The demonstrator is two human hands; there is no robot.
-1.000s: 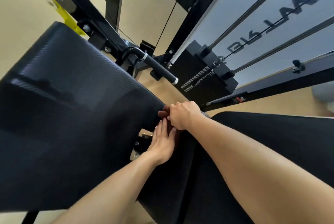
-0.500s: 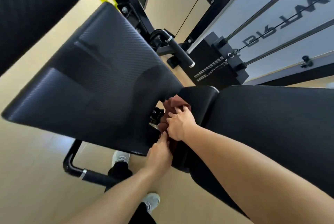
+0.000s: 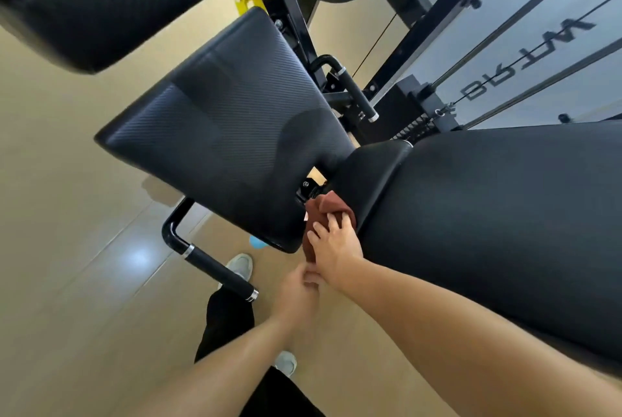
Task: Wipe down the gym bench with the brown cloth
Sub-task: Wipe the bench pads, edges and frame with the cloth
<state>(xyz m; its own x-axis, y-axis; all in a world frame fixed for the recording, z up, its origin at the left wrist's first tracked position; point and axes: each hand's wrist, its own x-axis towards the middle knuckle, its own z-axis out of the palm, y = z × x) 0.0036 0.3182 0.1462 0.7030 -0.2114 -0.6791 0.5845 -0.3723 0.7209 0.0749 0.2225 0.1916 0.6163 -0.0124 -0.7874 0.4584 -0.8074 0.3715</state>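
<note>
The right hand (image 3: 335, 243) lies flat with fingers spread on the brown cloth (image 3: 328, 211), pressing it against the near end of the long back pad (image 3: 488, 214) of the gym bench, right at the gap where that pad meets the seat pad (image 3: 229, 133). The cloth is bunched, part of it poking up above the fingertips and part hanging down under the palm. The left hand (image 3: 298, 295) sits just below the right wrist, touching it, with its fingers curled loosely; whether it pinches the lower edge of the cloth cannot be told, since the right hand hides that spot.

In the gap between the pads a bit of black metal hinge (image 3: 308, 189) shows. The seat pad tilts away to the left, ribbed and black. Under it a black handle bar (image 3: 215, 268) with chrome rings sticks out over the tan floor (image 3: 67, 282). Two pale shoes (image 3: 240, 265) and dark trouser legs stand below the hands. Behind the bench, to the right, a cable machine (image 3: 420, 107) with a weight stack and a frosted panel rises.
</note>
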